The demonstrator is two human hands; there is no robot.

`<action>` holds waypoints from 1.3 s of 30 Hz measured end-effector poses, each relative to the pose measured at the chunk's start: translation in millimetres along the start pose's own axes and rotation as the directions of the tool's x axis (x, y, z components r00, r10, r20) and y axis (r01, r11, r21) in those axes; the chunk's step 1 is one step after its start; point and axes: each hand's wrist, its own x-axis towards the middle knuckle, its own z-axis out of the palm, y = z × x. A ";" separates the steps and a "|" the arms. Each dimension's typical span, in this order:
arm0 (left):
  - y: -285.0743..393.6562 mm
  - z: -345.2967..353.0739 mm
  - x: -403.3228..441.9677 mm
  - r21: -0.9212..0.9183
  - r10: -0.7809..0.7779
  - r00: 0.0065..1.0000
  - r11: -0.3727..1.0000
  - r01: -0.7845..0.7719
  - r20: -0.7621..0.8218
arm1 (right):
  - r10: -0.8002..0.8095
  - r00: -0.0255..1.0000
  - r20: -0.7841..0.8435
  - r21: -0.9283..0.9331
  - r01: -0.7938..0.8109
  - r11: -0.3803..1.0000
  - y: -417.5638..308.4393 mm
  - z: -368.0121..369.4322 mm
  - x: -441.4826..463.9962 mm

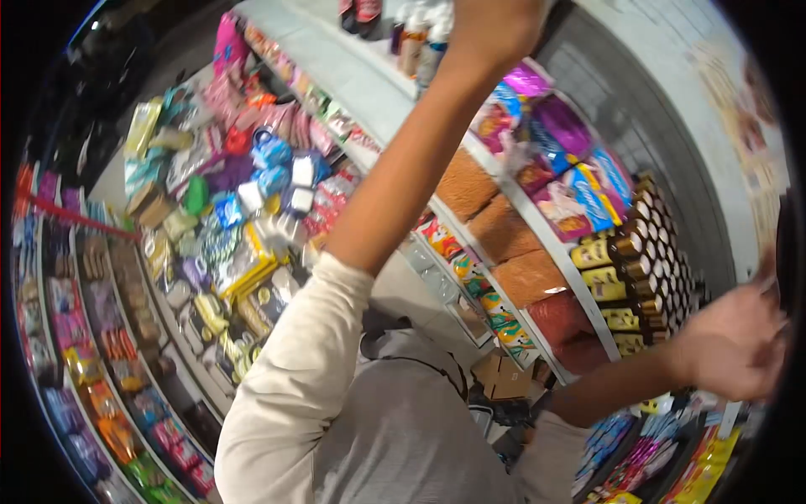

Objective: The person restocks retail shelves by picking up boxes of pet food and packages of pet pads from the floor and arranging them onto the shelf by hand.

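Observation:
My left hand [501, 27] is raised at the top of the view, beside the shelving, and its fingers are cut off by the frame edge. Small bottles [413, 44] stand on the upper shelf just left of it. Purple and blue packets [579, 200] lie on the shelf below. At the far right my right hand [733, 346] is blurred, its fingers curled together; whatever they may hold cannot be made out. Rows of dark jars [642, 244] with pale lids and yellow labels are stacked nearest to it.
Brown packs [510, 231] fill a lower shelf. A cardboard box [506, 378] sits near the floor. To the left, a heap of mixed packaged goods [239, 210] covers a surface. Curved shelves of colourful packets [105, 361] stand at the far left.

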 end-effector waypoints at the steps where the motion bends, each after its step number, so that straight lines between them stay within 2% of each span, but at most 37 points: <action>1: -20.4 -8.6 -50.7 -0.195 -0.077 0.946 0.981 0.015 -0.315 | 0.037 0.984 0.176 0.024 -0.042 0.999 21.9 11.8 -29.7; 2: -40.3 -17.9 -99.0 -0.370 -0.189 0.790 0.928 -0.052 -0.583 | 0.060 0.936 0.348 0.045 -0.080 0.996 43.9 25.2 -60.9; 4: -68.0 -47.8 -183.8 -0.447 -0.423 0.528 0.890 0.090 -0.736 | 0.317 0.913 0.258 -0.123 -0.295 0.948 81.1 82.1 -129.8; 5: -86.6 -61.5 -225.5 -0.466 -0.486 0.343 0.873 0.143 -0.804 | 0.413 0.841 0.350 -0.447 -0.238 0.862 92.3 110.8 -145.7; 6: -120.4 -80.8 -287.4 -0.471 -0.504 0.195 0.861 0.194 -0.841 | 0.642 0.683 0.348 -0.342 -0.545 0.766 107.6 138.3 -163.4; 7: -127.4 -94.0 -336.2 -0.565 -0.584 0.008 0.787 0.248 -0.811 | 0.810 0.452 0.375 -0.243 -0.795 0.556 127.2 163.8 -183.5; 9: -144.7 -115.1 -441.9 -0.622 -0.564 -0.264 0.728 0.287 -0.782 | 0.859 0.183 0.478 -0.178 -0.938 0.299 181.8 207.1 -240.1; 11: -150.2 -130.4 -522.8 -0.681 -0.462 -0.530 0.640 0.356 -0.711 | 0.802 -0.053 0.595 -0.258 -0.958 0.127 235.7 242.5 -309.8; 12: -149.5 -137.6 -549.5 -0.685 -0.437 -0.566 0.635 0.356 -0.699 | 0.793 -0.097 0.601 -0.279 -0.956 0.094 260.4 257.2 -349.1; 14: -146.2 -149.8 -597.6 -0.763 -0.442 -0.662 0.559 0.325 -0.606 | 0.711 -0.476 0.518 -0.360 -0.875 -0.323 302.8 280.1 -438.3; 15: -149.3 -157.5 -620.3 -0.798 -0.440 -0.706 0.522 0.301 -0.555 | 0.688 -0.516 0.511 -0.386 -0.853 -0.352 326.9 284.6 -493.4; 16: -153.5 -161.4 -641.5 -0.808 -0.414 -0.740 0.513 0.292 -0.530 | 0.595 -0.677 0.433 -0.228 -0.721 -0.654 348.9 279.9 -551.0; 17: -162.6 -167.0 -660.8 -0.828 -0.424 -0.735 0.448 0.338 -0.529 | 0.459 -0.805 0.377 -0.027 -0.505 -0.863 365.1 279.9 -599.7; 18: -176.5 -175.6 -682.0 -0.842 -0.442 -0.725 0.382 0.382 -0.529 | 0.435 -0.826 0.360 -0.039 -0.479 -0.877 375.9 288.4 -637.0; 20: -196.0 -181.7 -730.8 -0.871 -0.446 -0.749 0.282 0.402 -0.490 | 0.469 -0.883 0.013 0.040 -0.468 -0.883 387.0 290.2 -705.5; 23: -246.2 -197.9 -815.7 -0.698 -0.638 -0.602 -0.137 0.703 -0.480 | 0.413 -0.899 -0.142 0.032 -0.421 -0.906 401.2 282.3 -801.6; 24: -257.9 -205.8 -831.8 -0.715 -0.634 -0.629 -0.166 0.679 -0.450 | 0.385 -0.900 -0.203 0.016 -0.397 -0.918 403.2 281.3 -824.5; 25: -271.9 -220.1 -850.0 -0.367 -0.699 -0.501 -0.349 0.862 -0.510 | 0.364 -0.903 -0.229 0.021 -0.379 -0.925 408.7 283.0 -848.4; 26: -287.9 -234.5 -865.1 0.060 -0.793 -0.358 -0.442 0.895 -0.492 | 0.383 -0.910 -0.156 -0.129 -0.366 -0.922 413.3 287.6 -868.0; 27: -305.6 -248.5 -872.3 0.171 -0.793 -0.398 -0.520 0.837 -0.461 | 0.386 -0.919 -0.082 -0.276 -0.351 -0.895 415.3 291.5 -884.0; 28: -323.7 -263.2 -879.4 0.281 -0.787 -0.438 -0.580 0.764 -0.435 | 0.368 -0.924 -0.109 -0.265 -0.329 -0.906 417.5 303.2 -890.2; 30: -364.0 -292.0 -897.7 0.382 -0.762 -0.482 -0.640 0.667 -0.433 | 0.404 -0.910 0.093 -0.626 -0.369 -0.688 431.9 327.8 -900.3; 32: -397.7 -307.4 -921.4 0.379 -0.729 -0.467 -0.670 0.639 -0.501 | 0.381 -0.923 0.055 -0.679 -0.314 -0.663 449.8 344.6 -916.4; 34: -416.4 -319.1 -932.5 0.362 -0.721 -0.566 -0.691 0.626 -0.400 | 0.350 -0.937 0.017 -0.738 -0.248 -0.628 466.2 342.2 -942.1; 35: -424.3 -311.2 -949.1 0.345 -0.714 -0.584 -0.699 0.627 -0.385 | 0.391 -0.921 0.006 -0.752 -0.261 -0.605 477.3 337.6 -958.1; 38: -439.4 -289.7 -989.7 0.440 -0.694 -0.477 -0.716 0.543 -0.540 | 0.424 -0.905 -0.014 -0.800 -0.245 -0.549 510.0 325.2 -988.2; 39: -439.1 -287.0 -997.9 0.426 -0.686 -0.495 -0.723 0.543 -0.533 | 0.432 -0.902 -0.006 -0.827 -0.239 -0.510 518.2 320.0 -995.4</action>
